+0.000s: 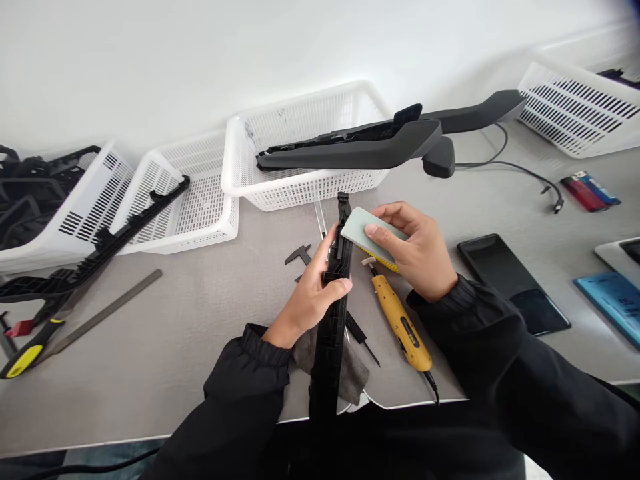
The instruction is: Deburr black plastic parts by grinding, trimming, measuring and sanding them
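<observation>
Long black plastic trim strip [334, 313] stands nearly upright over the near table edge, lower end out of view toward the body. Left hand [313, 293] is wrapped round its middle, thumb across the front face, fingers behind — a closed grip. Right hand [417, 250] pinches a pale sanding block [367, 233] with a yellow underside, flat against the strip's upper end.

Strip looks light and stiff but narrow, likely to flex or twist if held only at one end; ribbed back gives purchase, so mid-length is the sensible hold. Block looks soft-backed and easy to squeeze.

A grey cloth [350, 370] lies under the strip, a yellow-handled knife [403, 327] just right of it, small black offcuts [299, 254] just left. Dark phone [515, 283] further right, lighters [590, 190] beyond. White baskets [300, 140] at the back hold more dark parts [360, 150]; a metal file [100, 319] and a yellow-tipped tool [23, 357] lie far left.

No brand or writing legible anywhere.
</observation>
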The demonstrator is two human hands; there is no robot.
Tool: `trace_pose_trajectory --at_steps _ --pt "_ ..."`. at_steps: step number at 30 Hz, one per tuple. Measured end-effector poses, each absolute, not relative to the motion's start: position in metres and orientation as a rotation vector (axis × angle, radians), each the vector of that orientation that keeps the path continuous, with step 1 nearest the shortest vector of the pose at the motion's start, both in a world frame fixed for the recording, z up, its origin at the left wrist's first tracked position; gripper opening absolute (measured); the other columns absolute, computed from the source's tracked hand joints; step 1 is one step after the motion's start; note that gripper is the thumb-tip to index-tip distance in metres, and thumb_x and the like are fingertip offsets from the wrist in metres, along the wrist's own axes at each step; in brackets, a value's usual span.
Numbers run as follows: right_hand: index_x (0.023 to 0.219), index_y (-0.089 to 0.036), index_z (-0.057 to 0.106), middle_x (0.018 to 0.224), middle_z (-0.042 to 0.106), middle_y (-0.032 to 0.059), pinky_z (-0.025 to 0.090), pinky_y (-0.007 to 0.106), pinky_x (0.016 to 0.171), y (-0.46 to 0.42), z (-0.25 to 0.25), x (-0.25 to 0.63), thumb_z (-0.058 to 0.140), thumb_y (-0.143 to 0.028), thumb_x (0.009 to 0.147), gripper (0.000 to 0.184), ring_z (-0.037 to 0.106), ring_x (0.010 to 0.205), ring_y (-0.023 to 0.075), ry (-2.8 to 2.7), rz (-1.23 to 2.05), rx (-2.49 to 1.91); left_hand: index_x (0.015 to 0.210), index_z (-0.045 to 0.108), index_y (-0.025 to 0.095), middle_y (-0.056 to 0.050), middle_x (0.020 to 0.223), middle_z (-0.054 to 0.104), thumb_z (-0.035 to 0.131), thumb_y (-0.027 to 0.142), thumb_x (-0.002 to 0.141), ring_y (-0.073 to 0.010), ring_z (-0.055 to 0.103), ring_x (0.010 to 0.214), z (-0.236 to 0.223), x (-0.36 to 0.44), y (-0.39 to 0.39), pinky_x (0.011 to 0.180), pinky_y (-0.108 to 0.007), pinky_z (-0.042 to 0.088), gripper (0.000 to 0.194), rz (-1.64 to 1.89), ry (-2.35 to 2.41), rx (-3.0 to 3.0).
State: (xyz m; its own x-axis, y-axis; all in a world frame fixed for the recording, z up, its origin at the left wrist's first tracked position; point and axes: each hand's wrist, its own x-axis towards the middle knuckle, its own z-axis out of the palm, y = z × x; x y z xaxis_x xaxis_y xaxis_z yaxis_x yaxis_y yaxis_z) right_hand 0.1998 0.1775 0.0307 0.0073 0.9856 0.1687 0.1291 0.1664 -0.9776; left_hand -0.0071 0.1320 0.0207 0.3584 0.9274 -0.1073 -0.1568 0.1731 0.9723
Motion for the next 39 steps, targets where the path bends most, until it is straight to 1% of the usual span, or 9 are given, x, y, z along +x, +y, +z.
trace_pose_trajectory --at_steps 6,12,14,19,23,27,33,36,39 --pt "0.103 -0.024 0.072 0.109 0.080 0.0070 0.059 0.043 0.093 0.185 0.025 0.206 0.083 -0.046 0.092 0.027 0.074 0.106 0.0292 -1.266 0.970 -1.197 0.177 0.026 0.033 0.000 0.089 0.069 0.067 0.033 0.092 -0.0179 0.054 0.070 0.016 -0.009 0.131 0.073 -0.033 0.048 0.095 0.889 0.799 1.116" --pt "0.106 -0.024 0.070 0.111 0.080 0.0073 0.059 0.045 0.097 0.189 0.019 0.208 0.083 -0.048 0.093 0.030 0.075 0.109 0.0291 -1.241 0.866 -1.178 0.174 0.038 0.027 -0.003 0.091 0.071 0.053 0.040 0.098 -0.0207 0.057 0.074 0.011 -0.010 0.132 0.078 -0.035 0.049 0.079 0.898 0.822 1.120" --pt "0.106 -0.024 0.070 0.110 0.080 0.0074 0.059 0.045 0.097 0.190 0.018 0.208 0.081 -0.050 0.094 0.031 0.075 0.107 0.0290 -1.253 0.802 -1.177 0.173 0.041 0.025 -0.003 0.089 0.069 0.053 0.039 0.100 -0.0199 0.054 0.074 0.013 -0.011 0.133 0.075 -0.034 0.047 0.075 0.858 0.840 1.144" --pt "0.106 -0.024 0.069 0.106 0.080 0.0068 0.061 0.045 0.092 0.191 0.019 0.211 0.080 -0.047 0.095 0.027 0.076 0.103 0.0289 -1.319 0.712 -1.187 0.171 0.044 0.025 0.005 0.070 0.046 0.059 0.037 0.103 -0.0153 0.036 0.063 0.018 -0.011 0.132 0.062 -0.030 0.032 0.071 0.809 0.926 1.226" --pt "0.104 -0.025 0.067 0.094 0.078 0.0045 0.060 0.041 0.077 0.190 0.023 0.213 0.079 -0.041 0.094 0.021 0.075 0.088 0.0266 -1.355 0.764 -1.225 0.173 0.041 0.026 0.007 0.066 0.035 0.061 0.037 0.104 -0.0143 0.028 0.059 0.018 -0.008 0.131 0.057 -0.030 0.026 0.072 0.812 0.975 1.264" --pt "0.101 -0.025 0.067 0.090 0.076 0.0035 0.057 0.037 0.071 0.186 0.030 0.211 0.080 -0.036 0.091 0.020 0.073 0.083 0.0248 -1.430 0.810 -1.261 0.172 0.042 0.025 0.007 0.065 0.038 0.063 0.036 0.103 -0.0136 0.029 0.058 0.016 -0.006 0.132 0.055 -0.030 0.026 0.073 0.880 1.020 1.229" --pt "0.102 -0.024 0.062 0.083 0.071 -0.0002 0.051 0.032 0.062 0.179 0.033 0.204 0.079 -0.045 0.092 0.028 0.065 0.069 0.0190 -1.526 1.069 -1.208 0.163 0.056 0.024 0.008 0.060 0.040 0.071 0.036 0.097 -0.0133 0.028 0.055 0.014 -0.005 0.137 0.054 -0.030 0.027 0.069 1.053 1.118 1.158" --pt "0.099 -0.023 0.063 0.084 0.071 0.0006 0.048 0.031 0.065 0.176 0.032 0.201 0.080 -0.047 0.091 0.031 0.063 0.073 0.0183 -1.644 1.152 -1.132 0.157 0.061 0.024 0.005 0.066 0.054 0.070 0.035 0.097 -0.0146 0.041 0.059 0.014 -0.005 0.139 0.059 -0.030 0.038 0.062 1.128 1.180 1.129" --pt "0.099 -0.024 0.062 0.086 0.074 0.0008 0.045 0.030 0.064 0.175 0.031 0.199 0.082 -0.050 0.090 0.034 0.062 0.071 0.0174 -1.679 1.240 -1.100 0.158 0.060 0.025 -0.002 0.090 0.074 0.068 0.037 0.099 -0.0196 0.063 0.077 0.013 -0.007 0.140 0.076 -0.033 0.052 0.061 1.160 1.159 1.106"
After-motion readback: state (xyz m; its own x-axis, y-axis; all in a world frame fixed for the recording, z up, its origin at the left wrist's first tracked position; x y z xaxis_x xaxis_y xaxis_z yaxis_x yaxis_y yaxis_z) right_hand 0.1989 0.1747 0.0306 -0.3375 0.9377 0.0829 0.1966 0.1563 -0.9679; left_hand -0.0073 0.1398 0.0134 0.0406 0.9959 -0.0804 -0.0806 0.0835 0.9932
